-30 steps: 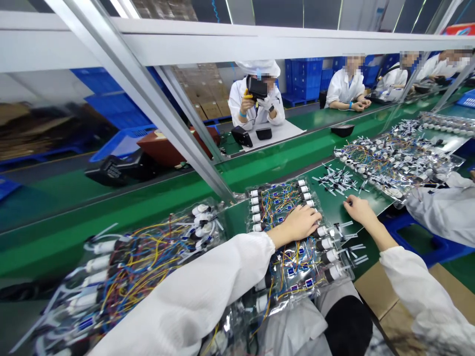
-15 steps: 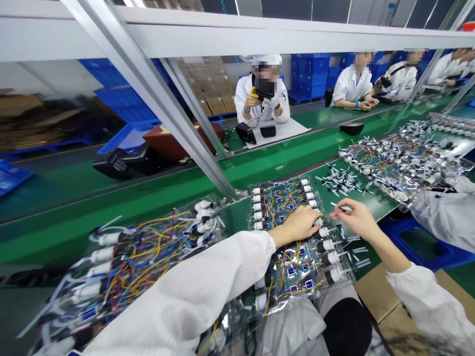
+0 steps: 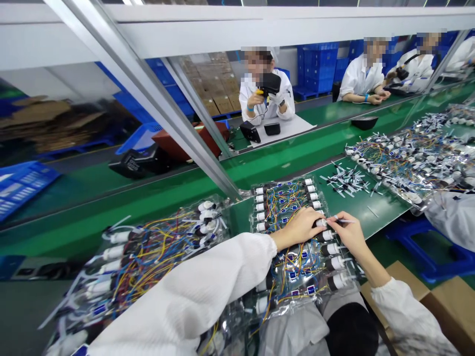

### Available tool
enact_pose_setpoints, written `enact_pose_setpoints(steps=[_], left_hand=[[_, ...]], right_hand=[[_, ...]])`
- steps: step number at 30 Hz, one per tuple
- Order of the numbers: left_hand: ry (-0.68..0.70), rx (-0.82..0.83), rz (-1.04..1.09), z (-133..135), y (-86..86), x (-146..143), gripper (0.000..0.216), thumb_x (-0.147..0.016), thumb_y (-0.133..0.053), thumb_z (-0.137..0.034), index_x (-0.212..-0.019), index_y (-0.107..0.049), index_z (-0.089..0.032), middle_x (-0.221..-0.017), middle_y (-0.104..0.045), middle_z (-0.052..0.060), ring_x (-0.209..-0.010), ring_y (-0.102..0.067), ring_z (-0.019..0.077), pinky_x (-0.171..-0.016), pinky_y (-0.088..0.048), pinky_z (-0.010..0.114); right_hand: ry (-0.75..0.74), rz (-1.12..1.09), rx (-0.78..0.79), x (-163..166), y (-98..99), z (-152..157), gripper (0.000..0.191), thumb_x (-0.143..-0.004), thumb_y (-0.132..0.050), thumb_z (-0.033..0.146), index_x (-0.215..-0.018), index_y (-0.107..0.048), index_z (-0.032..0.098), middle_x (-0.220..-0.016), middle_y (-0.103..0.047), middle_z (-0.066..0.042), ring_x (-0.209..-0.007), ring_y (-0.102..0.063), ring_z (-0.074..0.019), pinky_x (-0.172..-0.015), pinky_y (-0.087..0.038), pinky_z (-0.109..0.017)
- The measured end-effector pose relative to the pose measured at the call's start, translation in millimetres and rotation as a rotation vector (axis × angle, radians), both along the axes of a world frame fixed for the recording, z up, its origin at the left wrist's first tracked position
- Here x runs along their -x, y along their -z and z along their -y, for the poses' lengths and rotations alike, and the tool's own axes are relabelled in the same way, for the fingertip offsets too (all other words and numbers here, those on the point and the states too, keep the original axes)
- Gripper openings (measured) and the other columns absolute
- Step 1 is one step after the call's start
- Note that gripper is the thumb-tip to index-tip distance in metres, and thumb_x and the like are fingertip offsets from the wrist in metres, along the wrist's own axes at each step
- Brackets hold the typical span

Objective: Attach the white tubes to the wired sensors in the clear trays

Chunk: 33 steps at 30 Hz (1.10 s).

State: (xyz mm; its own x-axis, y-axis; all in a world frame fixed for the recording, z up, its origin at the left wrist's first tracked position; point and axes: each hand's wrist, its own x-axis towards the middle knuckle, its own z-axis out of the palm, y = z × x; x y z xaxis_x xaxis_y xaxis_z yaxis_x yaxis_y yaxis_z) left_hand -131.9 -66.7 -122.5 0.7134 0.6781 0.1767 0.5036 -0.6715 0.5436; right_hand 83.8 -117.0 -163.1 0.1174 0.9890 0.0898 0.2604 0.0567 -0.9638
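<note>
My left hand point(image 3: 305, 225) reaches over a clear plastic tray point(image 3: 282, 307) of white-capped cylindrical parts with coloured wires and small blue pieces. Its thumb and fingers close around one white-capped cylindrical part point(image 3: 321, 223) in the right-hand row. Close beside it, my right hand point(image 3: 347, 232) pinches a thin white strip point(image 3: 346, 220), with the fingertips at the end of that part. The strip's inner end is hidden by the fingers. Behind the right hand lies a loose pile of white strips with black ends point(image 3: 347, 180).
Another wired batch point(image 3: 148, 257) lies at left, and more wired parts point(image 3: 415, 153) lie at far right. A metal post point(image 3: 178, 113) rises behind the bench. Across the green line point(image 3: 260, 165), co-workers sit. A blue stool point(image 3: 426, 252) and cardboard boxes point(image 3: 445, 301) stand at lower right.
My right hand has moved left with the strip and now meets the cylindrical part at my left hand. The left hand has stayed on the row; the view has shifted slightly.
</note>
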Motion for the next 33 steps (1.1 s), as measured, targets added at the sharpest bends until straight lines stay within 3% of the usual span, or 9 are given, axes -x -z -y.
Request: enact_pose_setpoints(steps=[11, 18, 28, 33], left_hand=[[-0.019, 0.026, 0.036, -1.3, 4.4, 0.0, 0.032, -0.098, -0.072, -0.044, -0.121, -0.073, -0.022, -0.112, -0.075, 0.006, -0.106, -0.065, 0.0236, -0.097, -0.047, 0.036], [-0.027, 0.02, 0.0, -0.1, 4.2, -0.1, 0.032, -0.097, -0.073, -0.044, -0.121, -0.074, -0.022, -0.113, -0.073, 0.008, -0.108, -0.065, 0.0246, -0.101, -0.046, 0.038], [0.001, 0.009, 0.025, 0.0, 15.2, -1.5, 0.029, -0.099, -0.071, -0.041, -0.12, -0.074, -0.022, -0.109, -0.071, 0.007, -0.106, -0.063, 0.024, -0.099, -0.047, 0.036], [-0.004, 0.029, 0.055, -1.4, 11.7, -2.2, 0.031, -0.097, -0.073, -0.041, -0.121, -0.075, -0.022, -0.106, -0.071, 0.007, -0.105, -0.063, 0.024, -0.097, -0.048, 0.036]], right_hand=[[-0.024, -0.169, 0.025, 1.3, 0.7, -3.4, 0.038, -0.077, -0.086, 0.054, -0.078, -0.068, 0.021, -0.085, -0.077, -0.006, -0.08, -0.071, -0.0219, -0.078, -0.057, -0.035], [-0.072, -0.088, 0.003, 1.4, 3.7, -3.0, 0.032, -0.082, -0.082, 0.05, -0.077, -0.069, 0.021, -0.085, -0.078, -0.006, -0.078, -0.07, -0.0214, -0.077, -0.055, -0.035], [-0.102, 0.067, -0.057, 4.3, -1.9, -2.3, 0.01, -0.084, -0.074, 0.03, -0.079, -0.074, 0.021, -0.086, -0.079, -0.005, -0.082, -0.072, -0.023, -0.079, -0.053, -0.035], [-0.079, -0.015, -0.056, 3.2, -2.8, -2.8, 0.02, -0.083, -0.079, 0.039, -0.08, -0.071, 0.021, -0.086, -0.078, -0.006, -0.083, -0.07, -0.0232, -0.08, -0.055, -0.036]])
